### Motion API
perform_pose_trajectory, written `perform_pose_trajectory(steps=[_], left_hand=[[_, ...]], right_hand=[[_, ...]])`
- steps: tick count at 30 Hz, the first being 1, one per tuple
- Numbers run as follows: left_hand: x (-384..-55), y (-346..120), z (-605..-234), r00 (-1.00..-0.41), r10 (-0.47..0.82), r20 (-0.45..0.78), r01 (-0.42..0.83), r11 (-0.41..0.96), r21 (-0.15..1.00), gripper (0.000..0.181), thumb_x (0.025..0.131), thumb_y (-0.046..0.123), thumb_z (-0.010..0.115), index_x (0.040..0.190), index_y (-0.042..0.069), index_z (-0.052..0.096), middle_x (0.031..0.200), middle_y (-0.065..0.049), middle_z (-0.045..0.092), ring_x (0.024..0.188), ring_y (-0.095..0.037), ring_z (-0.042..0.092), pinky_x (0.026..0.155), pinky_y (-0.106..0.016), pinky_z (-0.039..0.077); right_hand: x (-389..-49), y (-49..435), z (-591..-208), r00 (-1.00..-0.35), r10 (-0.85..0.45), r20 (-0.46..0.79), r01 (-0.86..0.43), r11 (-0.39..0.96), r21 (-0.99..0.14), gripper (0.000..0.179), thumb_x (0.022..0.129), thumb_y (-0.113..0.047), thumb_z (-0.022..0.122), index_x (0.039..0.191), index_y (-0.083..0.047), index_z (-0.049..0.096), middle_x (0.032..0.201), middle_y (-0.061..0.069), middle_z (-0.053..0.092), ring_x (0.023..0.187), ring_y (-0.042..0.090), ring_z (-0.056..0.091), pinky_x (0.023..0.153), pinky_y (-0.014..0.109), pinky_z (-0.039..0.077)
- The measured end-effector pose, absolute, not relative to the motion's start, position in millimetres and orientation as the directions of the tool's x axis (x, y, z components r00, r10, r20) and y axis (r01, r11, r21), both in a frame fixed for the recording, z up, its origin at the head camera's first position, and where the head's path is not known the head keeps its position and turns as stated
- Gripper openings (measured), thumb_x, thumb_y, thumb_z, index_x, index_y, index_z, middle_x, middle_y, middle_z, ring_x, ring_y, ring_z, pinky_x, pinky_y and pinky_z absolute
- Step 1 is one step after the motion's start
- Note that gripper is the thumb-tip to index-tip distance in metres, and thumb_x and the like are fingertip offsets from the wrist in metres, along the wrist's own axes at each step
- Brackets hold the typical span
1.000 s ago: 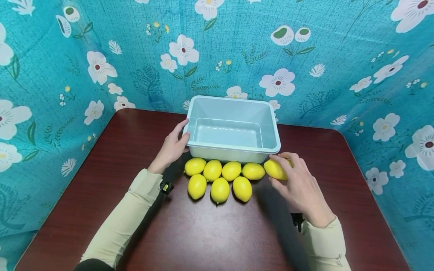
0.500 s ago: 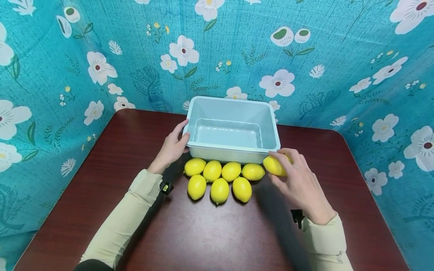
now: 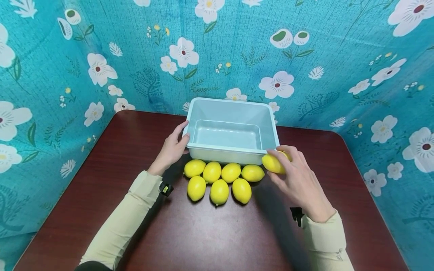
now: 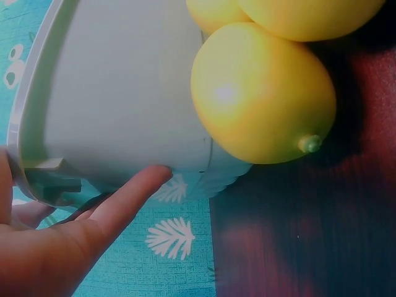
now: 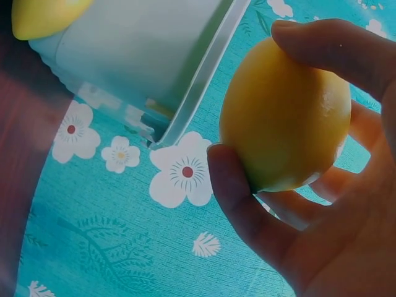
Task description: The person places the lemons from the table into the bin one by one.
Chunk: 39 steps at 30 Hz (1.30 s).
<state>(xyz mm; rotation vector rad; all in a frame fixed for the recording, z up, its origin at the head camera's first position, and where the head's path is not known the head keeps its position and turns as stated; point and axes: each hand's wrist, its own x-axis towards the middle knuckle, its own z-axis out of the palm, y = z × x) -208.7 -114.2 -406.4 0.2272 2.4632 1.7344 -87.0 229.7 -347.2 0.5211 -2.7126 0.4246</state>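
Observation:
My right hand [image 3: 303, 180] holds a yellow lemon [image 3: 274, 162] between thumb and fingers, beside the front right corner of the pale blue plastic bin [image 3: 234, 153]. In the right wrist view the held lemon [image 5: 284, 117] appears off the table and apart from the bin's rim [image 5: 198, 80]. At the bin's left end, my left hand [image 3: 172, 148] grips the rim. One of its fingers [image 4: 133, 195] lies against the outer wall in the left wrist view. Several more lemons [image 3: 219, 192] lie in two rows before the bin, whose inside shows no lemon.
The dark reddish-brown table [image 3: 207, 237] has rounded far corners. A turquoise flowered cloth [image 3: 230, 45] hangs close behind the bin and along both sides. The back row of lemons [image 3: 231, 172] lies right up against the bin's front wall.
My right hand has raised the lemon slightly, up and to the left, closer to the bin's rim. My left hand, the bin and the other lemons keep their places.

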Motion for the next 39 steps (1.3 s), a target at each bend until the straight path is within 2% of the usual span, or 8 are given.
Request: perform_pose_trajectory(steps=[6,14,21,25,29,35,39], left_hand=[[-209,-114,-406,-0.981,0.190,-0.022,0.044,0.335,0.941,0.053,0.103,0.029,0.041,0.154,0.031,0.023,0.158,-0.008,0.028,0.127,-0.039,0.051,0.084,-0.051,0.055],[-212,-113,-405,-0.981,0.189,-0.049,0.019,0.341,0.940,0.055,0.104,0.021,0.039,0.155,0.022,0.020,0.158,-0.015,0.026,0.127,-0.043,0.049,0.085,-0.055,0.053],[-209,-114,-405,-0.982,0.185,-0.037,0.028,0.338,0.941,0.054,0.104,0.027,0.041,0.154,0.031,0.023,0.158,-0.009,0.028,0.126,-0.039,0.053,0.085,-0.051,0.055],[-209,-114,-406,-0.982,0.184,-0.032,0.031,0.332,0.943,0.053,0.103,0.028,0.042,0.153,0.032,0.023,0.158,-0.008,0.027,0.126,-0.039,0.053,0.085,-0.051,0.054],[-208,-113,-403,-0.981,0.189,-0.045,0.020,0.330,0.944,0.054,0.104,0.025,0.040,0.155,0.027,0.021,0.158,-0.011,0.026,0.127,-0.041,0.051,0.086,-0.054,0.053],[-194,-108,-378,-0.979,0.199,-0.049,0.025,0.350,0.936,0.054,0.104,0.020,0.038,0.155,0.015,0.020,0.157,-0.019,0.026,0.125,-0.043,0.051,0.087,-0.056,0.052],[-201,-111,-393,-0.980,0.195,-0.040,0.028,0.335,0.942,0.054,0.104,0.024,0.039,0.155,0.023,0.021,0.157,-0.015,0.027,0.126,-0.042,0.051,0.086,-0.055,0.053]], right_hand=[[-90,229,-345,-0.854,-0.321,0.409,-0.437,0.870,-0.229,0.061,0.074,-0.010,0.081,0.130,-0.013,0.056,0.130,0.016,0.046,0.112,0.034,0.044,0.068,0.050,0.057],[-95,228,-342,-0.843,-0.330,0.424,-0.455,0.859,-0.235,0.060,0.075,-0.009,0.081,0.130,-0.013,0.056,0.130,0.018,0.045,0.115,0.035,0.043,0.074,0.051,0.056],[-101,226,-340,-0.837,-0.333,0.434,-0.462,0.855,-0.235,0.060,0.075,-0.008,0.081,0.129,-0.013,0.057,0.130,0.019,0.045,0.114,0.037,0.043,0.075,0.052,0.055],[-104,225,-339,-0.839,-0.328,0.434,-0.459,0.854,-0.244,0.059,0.076,-0.007,0.080,0.129,-0.013,0.057,0.130,0.019,0.044,0.115,0.037,0.043,0.076,0.052,0.055],[-107,224,-337,-0.841,-0.325,0.432,-0.460,0.851,-0.254,0.058,0.076,-0.007,0.079,0.129,-0.013,0.056,0.130,0.020,0.044,0.115,0.037,0.042,0.078,0.052,0.054],[-111,225,-335,-0.838,-0.320,0.442,-0.461,0.848,-0.260,0.059,0.076,-0.006,0.079,0.130,-0.012,0.056,0.128,0.020,0.045,0.114,0.036,0.043,0.079,0.052,0.054],[-112,225,-333,-0.845,-0.307,0.438,-0.445,0.858,-0.256,0.058,0.077,-0.008,0.079,0.130,-0.013,0.056,0.128,0.019,0.045,0.114,0.035,0.043,0.075,0.054,0.055]])
